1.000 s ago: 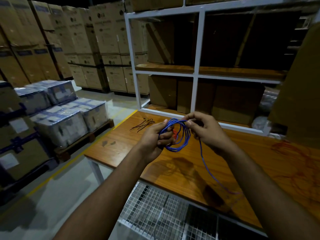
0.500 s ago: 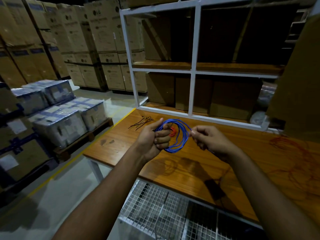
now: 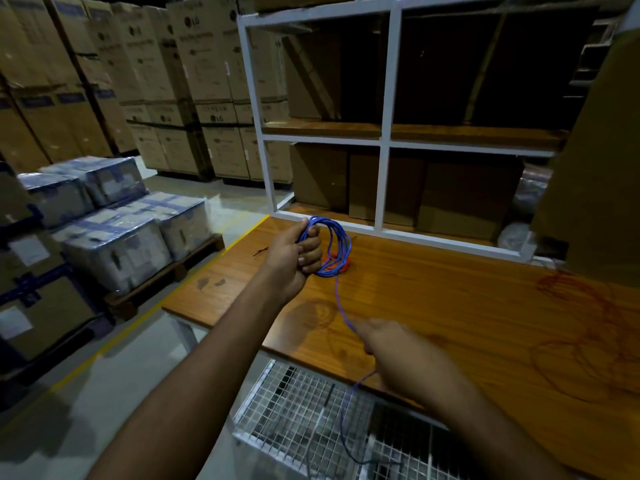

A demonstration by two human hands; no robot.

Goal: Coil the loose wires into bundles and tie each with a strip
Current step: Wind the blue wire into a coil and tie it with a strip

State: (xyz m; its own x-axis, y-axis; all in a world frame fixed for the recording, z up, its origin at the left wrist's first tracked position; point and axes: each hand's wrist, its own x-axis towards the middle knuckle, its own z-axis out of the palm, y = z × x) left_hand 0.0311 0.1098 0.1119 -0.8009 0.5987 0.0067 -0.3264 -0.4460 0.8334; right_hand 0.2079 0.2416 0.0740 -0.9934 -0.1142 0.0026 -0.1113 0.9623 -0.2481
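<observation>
- My left hand is closed in a fist round the blue wire coil, held above the workbench toward its back-left corner, loops hanging round and fairly even.
- My right hand, near the bench's front edge, pinches the blue wire's free run; the hand is blurred, so I can't tell how tightly the fingers close.
- The loose tail drops past the front edge over the wire-mesh shelf below.
- To do this well, I'd guess: keep light tension along the run, lay each new turn flat against the last at matching size, and let the tail slide through my fingers so it doesn't kink or catch on the mesh.
- The wire looks thin, smooth-jacketed and springy; it will likely spring open if my left grip slackens.
- An orange wire bundle lies on the bench behind the coil; loose red wire sprawls near the right edge.
- The bench top is glossy wood grain.
</observation>
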